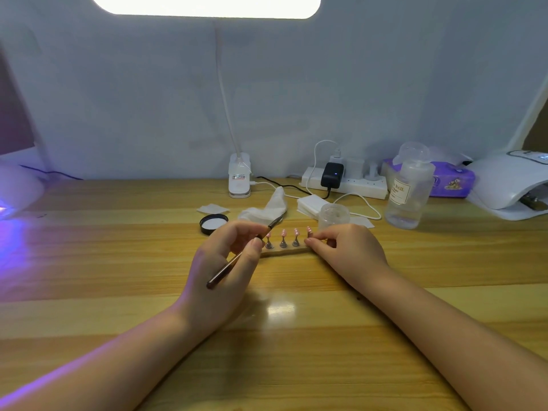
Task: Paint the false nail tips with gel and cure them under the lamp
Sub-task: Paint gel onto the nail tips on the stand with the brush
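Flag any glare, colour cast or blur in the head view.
Head view: desk lamp head blown out white along the top edge; its glare patch sits on the wooden table between the wrists; violet cast spills from the lit curing lamp at far left; wide-angle bends the edges; nail tips small and soft.

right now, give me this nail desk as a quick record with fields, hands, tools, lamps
left hand: holds the brush, tip up near the leftmost nail tip
right hand: pinches the right end of the nail stand
nail tips: pink, upright on the stand
open jar: behind the stand, its lid off to the left
lamps: lit lamp far left; white lamp far right
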